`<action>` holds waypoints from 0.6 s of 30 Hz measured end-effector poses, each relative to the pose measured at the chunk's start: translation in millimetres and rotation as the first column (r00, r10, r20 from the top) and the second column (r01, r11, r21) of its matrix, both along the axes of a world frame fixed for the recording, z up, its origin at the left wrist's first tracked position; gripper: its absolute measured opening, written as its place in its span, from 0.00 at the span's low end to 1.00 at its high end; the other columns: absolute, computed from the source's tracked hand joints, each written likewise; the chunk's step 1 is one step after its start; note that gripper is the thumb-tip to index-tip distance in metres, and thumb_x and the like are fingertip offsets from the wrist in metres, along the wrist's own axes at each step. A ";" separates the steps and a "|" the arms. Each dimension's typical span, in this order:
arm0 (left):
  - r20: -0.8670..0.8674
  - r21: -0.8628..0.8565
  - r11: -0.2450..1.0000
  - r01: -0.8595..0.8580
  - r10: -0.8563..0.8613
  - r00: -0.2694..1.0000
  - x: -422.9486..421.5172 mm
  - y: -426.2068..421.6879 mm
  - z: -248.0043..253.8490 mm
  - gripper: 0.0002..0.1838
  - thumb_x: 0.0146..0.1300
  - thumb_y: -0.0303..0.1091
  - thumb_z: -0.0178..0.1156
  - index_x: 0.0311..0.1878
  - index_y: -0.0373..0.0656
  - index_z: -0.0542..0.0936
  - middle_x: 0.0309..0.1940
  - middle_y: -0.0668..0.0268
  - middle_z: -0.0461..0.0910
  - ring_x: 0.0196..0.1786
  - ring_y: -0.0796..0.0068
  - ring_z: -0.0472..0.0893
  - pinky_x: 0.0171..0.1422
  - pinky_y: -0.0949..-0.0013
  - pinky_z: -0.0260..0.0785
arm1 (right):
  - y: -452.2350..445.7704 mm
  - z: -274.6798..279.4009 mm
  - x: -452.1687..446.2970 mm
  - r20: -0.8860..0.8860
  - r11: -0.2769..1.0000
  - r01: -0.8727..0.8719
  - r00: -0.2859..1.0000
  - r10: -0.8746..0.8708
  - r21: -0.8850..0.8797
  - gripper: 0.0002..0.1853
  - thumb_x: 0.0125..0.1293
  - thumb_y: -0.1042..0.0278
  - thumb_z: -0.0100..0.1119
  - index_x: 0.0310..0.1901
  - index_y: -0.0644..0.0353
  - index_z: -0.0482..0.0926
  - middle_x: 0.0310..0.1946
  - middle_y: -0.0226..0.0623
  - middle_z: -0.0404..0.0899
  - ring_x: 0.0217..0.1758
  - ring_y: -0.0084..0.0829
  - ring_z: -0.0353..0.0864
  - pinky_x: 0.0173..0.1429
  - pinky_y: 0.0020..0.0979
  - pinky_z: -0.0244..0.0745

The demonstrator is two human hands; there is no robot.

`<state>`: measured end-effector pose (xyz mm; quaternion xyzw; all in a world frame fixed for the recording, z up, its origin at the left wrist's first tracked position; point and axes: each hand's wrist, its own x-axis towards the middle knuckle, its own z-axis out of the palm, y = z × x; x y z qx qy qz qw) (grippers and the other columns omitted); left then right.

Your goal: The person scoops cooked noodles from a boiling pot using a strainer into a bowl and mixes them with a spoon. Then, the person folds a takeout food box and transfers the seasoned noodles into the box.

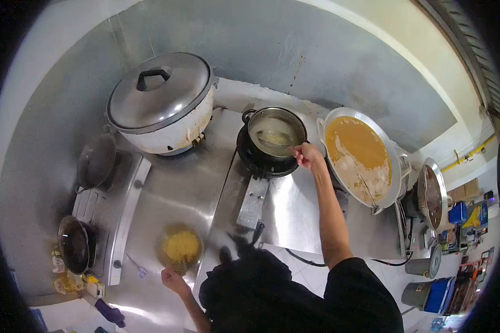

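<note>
My right hand (308,156) is closed at the near right rim of a steel pot (254,119). What its fingers grip is too small to make out. Cloudy liquid fills the pot, with a pale yellow clump (275,137) in it and a dark curved shape beside the clump. The pot sits on a black burner (255,162). Low on the left, my left hand (175,281) pinches the near rim of a see-through bowl (199,256). A yellow, shredded-looking food (181,246) lies in this bowl, which rests on the steel counter (175,188).
A large lidded cooker (161,119) stands at the back left. Two dark pans (96,161) (75,244) sit on a stove at the left. To the right are a wide pan of brown liquid (355,144) and another pan (430,194). Scissors (141,272) lie near the bowl.
</note>
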<state>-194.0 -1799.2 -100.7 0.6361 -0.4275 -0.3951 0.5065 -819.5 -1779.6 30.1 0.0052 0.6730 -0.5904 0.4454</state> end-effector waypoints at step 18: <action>0.145 -0.012 0.999 -0.048 0.049 0.988 1.5 12.7 4.1 0.21 0.74 0.39 0.59 0.26 0.39 0.67 0.21 0.67 0.71 0.23 0.77 0.72 0.26 0.70 0.67 | -24.2 -11.7 43.5 -0.595 1.000 0.008 0.804 0.010 0.028 0.13 0.67 0.69 0.51 0.35 0.68 0.83 0.13 0.32 0.70 0.10 0.28 0.67 0.15 0.33 0.59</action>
